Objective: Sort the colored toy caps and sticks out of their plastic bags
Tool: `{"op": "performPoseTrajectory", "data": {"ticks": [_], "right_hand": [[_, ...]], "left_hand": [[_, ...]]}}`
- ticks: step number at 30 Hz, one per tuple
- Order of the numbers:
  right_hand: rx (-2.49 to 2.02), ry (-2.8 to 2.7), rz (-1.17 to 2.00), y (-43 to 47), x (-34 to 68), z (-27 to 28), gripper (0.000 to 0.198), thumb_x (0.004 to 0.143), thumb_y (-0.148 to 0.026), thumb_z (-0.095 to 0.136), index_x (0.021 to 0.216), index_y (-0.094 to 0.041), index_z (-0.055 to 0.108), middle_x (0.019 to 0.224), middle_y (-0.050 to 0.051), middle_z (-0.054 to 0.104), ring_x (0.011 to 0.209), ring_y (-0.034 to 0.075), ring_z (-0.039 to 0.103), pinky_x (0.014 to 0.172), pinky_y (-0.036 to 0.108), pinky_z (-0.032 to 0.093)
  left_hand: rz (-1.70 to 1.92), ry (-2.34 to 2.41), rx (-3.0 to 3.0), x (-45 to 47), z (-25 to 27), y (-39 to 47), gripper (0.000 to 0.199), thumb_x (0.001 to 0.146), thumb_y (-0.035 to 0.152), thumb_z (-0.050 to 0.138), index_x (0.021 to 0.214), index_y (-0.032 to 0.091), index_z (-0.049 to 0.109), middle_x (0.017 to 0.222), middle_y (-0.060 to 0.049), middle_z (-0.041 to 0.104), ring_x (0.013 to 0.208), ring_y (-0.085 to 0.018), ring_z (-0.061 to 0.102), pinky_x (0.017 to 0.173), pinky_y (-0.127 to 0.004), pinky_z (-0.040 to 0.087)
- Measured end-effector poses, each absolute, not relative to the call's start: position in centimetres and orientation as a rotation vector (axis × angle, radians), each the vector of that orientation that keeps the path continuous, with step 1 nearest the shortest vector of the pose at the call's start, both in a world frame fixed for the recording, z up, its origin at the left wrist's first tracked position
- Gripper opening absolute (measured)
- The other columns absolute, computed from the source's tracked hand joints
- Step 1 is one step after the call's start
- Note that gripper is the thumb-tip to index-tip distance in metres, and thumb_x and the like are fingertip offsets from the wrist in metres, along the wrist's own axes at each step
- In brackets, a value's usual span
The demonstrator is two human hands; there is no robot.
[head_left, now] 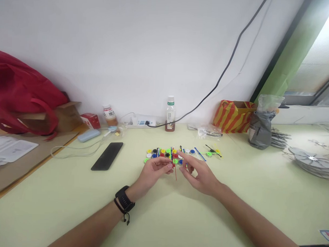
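Observation:
My left hand (pixel 155 170) is closed in a pinch on a thin red stick (pixel 175 173), which stands nearly upright and juts below the fingertips. Just to its right, my right hand (pixel 203 175) has its thumb and index finger apart, with nothing visible between them. The index fingertip is close to the stick's upper end; whether it touches is unclear. Behind both hands lie several small coloured discs (pixel 149 151), in yellow, blue, white, green, red and black, with thin sticks (pixel 200 154) among them. The fingers hide part of this group.
A black phone-like slab (pixel 107 156) lies left of the hands. At the wall stand a drink bottle (pixel 170 114), a power strip (pixel 143 121) and another bottle (pixel 110 115). A striped bag (pixel 233 117), a grey bag (pixel 261 130) and stacked grey discs (pixel 314 161) are on the right.

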State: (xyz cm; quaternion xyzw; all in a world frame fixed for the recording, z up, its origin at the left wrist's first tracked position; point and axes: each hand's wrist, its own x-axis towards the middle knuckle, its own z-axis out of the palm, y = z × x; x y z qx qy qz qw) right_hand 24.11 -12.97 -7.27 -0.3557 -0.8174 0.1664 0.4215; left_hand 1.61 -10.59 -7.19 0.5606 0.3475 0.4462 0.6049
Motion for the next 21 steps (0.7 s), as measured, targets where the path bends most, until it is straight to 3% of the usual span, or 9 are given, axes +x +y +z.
{"op": "performPoseTrajectory", "data": {"ticks": [2,4,6,8,11,14,21], "right_hand": [[-0.899,-2.101,0.379,-13.05,24.14,-7.15,0.019,0.102,-0.031,0.05,0.106,-0.022,0.066,0.092,0.004,0.065,0.066,0.014,0.051,0.068,0.03,0.045],[-0.956,-2.135,0.434,-13.03,24.1,-7.05,0.037,0.104,-0.034,0.045,0.074,-0.02,0.061,0.078,0.003,0.061,0.064,0.014,0.051,0.067,0.031,0.043],[-1.02,-2.112,0.541,-12.97,24.0,-6.95,0.049,0.105,-0.037,0.043,0.06,-0.02,0.049,0.065,0.001,0.052,0.061,0.014,0.049,0.062,0.03,0.04],[-1.044,-2.034,0.638,-12.96,23.82,-6.81,0.045,0.104,-0.04,0.048,0.064,-0.02,0.048,0.064,0.0,0.052,0.061,0.014,0.049,0.06,0.029,0.04],[-1.007,-1.938,0.761,-13.08,23.5,-6.64,0.026,0.1,-0.043,0.055,0.087,-0.021,0.06,0.077,0.002,0.062,0.069,0.016,0.055,0.064,0.028,0.045],[-0.986,-1.927,0.824,-13.14,23.28,-6.77,0.023,0.1,-0.044,0.057,0.107,-0.022,0.062,0.088,0.004,0.068,0.076,0.017,0.06,0.068,0.029,0.048],[-0.976,-1.925,0.895,-12.86,23.21,-7.18,0.019,0.1,-0.038,0.058,0.104,-0.021,0.066,0.091,0.004,0.071,0.078,0.017,0.063,0.066,0.028,0.048]], "left_hand": [[1.029,0.807,1.282,1.6,-7.17,-10.57,0.033,0.079,0.036,0.086,0.102,0.015,0.076,0.099,-0.009,0.076,0.083,-0.02,0.072,0.082,-0.033,0.06],[1.034,0.821,1.27,1.55,-7.25,-10.52,0.033,0.078,0.036,0.087,0.101,0.015,0.076,0.096,-0.009,0.077,0.083,-0.019,0.072,0.083,-0.033,0.059],[1.035,0.834,1.262,1.49,-7.36,-10.45,0.033,0.078,0.037,0.087,0.1,0.015,0.076,0.093,-0.008,0.077,0.081,-0.019,0.072,0.083,-0.033,0.059],[1.033,0.837,1.262,1.45,-7.43,-10.41,0.033,0.079,0.037,0.087,0.101,0.015,0.075,0.093,-0.008,0.077,0.081,-0.019,0.072,0.083,-0.033,0.059],[1.038,0.824,1.275,1.49,-7.46,-10.47,0.033,0.078,0.037,0.087,0.101,0.015,0.076,0.096,-0.008,0.077,0.083,-0.02,0.072,0.084,-0.034,0.059],[1.026,0.802,1.296,1.63,-7.36,-10.65,0.033,0.078,0.037,0.087,0.1,0.016,0.076,0.097,-0.009,0.076,0.087,-0.021,0.072,0.084,-0.034,0.06],[1.011,0.776,1.329,1.76,-7.47,-10.75,0.031,0.077,0.035,0.088,0.097,0.016,0.075,0.097,-0.008,0.075,0.088,-0.021,0.072,0.083,-0.034,0.06]]}}
